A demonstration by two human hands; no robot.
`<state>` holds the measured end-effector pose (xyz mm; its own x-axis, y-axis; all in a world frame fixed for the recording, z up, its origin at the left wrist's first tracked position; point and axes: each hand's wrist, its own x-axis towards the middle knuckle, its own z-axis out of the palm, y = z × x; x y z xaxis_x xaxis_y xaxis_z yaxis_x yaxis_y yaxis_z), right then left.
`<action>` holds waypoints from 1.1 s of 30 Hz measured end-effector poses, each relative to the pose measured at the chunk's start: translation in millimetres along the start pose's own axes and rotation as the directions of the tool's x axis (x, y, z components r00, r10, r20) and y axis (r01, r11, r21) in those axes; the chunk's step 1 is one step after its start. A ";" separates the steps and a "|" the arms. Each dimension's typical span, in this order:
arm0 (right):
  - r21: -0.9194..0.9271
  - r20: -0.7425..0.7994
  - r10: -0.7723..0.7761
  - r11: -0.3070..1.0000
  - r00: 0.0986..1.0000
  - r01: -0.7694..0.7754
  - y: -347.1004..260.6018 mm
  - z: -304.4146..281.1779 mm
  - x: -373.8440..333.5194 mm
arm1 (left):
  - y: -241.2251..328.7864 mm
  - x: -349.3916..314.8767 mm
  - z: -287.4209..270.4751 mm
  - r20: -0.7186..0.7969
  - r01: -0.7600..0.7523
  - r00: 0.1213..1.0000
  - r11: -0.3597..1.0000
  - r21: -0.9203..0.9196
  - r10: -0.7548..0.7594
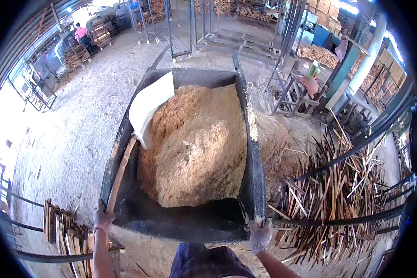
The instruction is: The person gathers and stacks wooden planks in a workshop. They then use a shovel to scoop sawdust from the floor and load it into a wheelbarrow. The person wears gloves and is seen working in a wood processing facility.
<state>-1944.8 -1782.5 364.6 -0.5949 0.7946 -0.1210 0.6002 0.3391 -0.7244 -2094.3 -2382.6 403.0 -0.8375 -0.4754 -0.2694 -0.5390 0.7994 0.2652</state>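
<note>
In front of me stands a black cart, an open-topped bin heaped with sawdust. A white-bladed shovel lies along its left side, blade on the sawdust. Its wooden handle slants back over the left wall toward me. My left hand, gloved, is closed round the cart's near left end. The shovel handle passes right by those fingers; whether they grip it too I cannot tell. At the near right corner my gloved right hand is closed on the end of the cart's side rail.
Thin wood strips lie piled at the right behind curved metal bars. More wood pieces stand at the lower left. Metal racks stand ahead, with a wooden stand at right. A person in pink is far left.
</note>
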 end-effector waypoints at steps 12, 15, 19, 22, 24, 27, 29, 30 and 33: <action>-0.141 -0.082 0.061 0.987 0.995 -0.072 -119.3 120.7 172.5 | 190.4 198.6 20.8 0.008 -0.037 0.999 0.999 0.028 0.036; 0.054 -0.092 -0.025 0.998 0.995 0.030 -160.0 146.7 215.0 | 246.4 255.8 15.5 0.000 -0.079 0.997 0.994 0.073 0.080; -0.033 -0.071 0.070 0.997 0.995 -0.073 -200.6 171.5 282.3 | 305.1 312.0 31.5 0.011 -0.070 0.998 0.997 0.026 0.069; -0.015 -0.049 0.116 0.993 0.992 -0.117 -216.4 197.6 338.5 | 341.0 359.5 47.3 -0.042 -0.132 0.991 0.987 -0.086 0.129; -0.069 -0.066 0.107 0.991 0.992 -0.111 -223.0 219.3 381.0 | 365.2 389.2 57.7 0.014 -0.125 0.991 0.977 -0.170 0.129; 0.089 -0.033 0.106 0.991 0.994 -0.103 -238.7 248.5 437.1 | 413.9 429.2 62.3 0.008 -0.140 0.990 0.987 0.083 0.139; -0.050 -0.039 0.077 0.996 0.996 -0.079 -250.8 259.3 469.9 | 447.4 448.4 65.6 0.070 -0.059 0.996 0.998 -0.017 0.060; -0.037 -0.036 0.040 0.998 0.999 -0.042 -260.6 264.8 486.0 | 462.5 450.7 66.3 -0.013 -0.138 0.990 0.990 -0.004 0.138; -0.133 -0.056 -0.002 0.991 0.998 -0.006 -292.4 279.4 522.8 | 505.8 478.2 63.0 0.046 -0.113 0.993 0.994 0.004 0.113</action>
<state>-2580.6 -1606.9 323.5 -0.5651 0.8209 -0.0819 0.6692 0.3982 -0.6273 -2761.8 -2182.4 350.0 -0.8881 -0.3647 -0.2797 -0.4403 0.8496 0.2903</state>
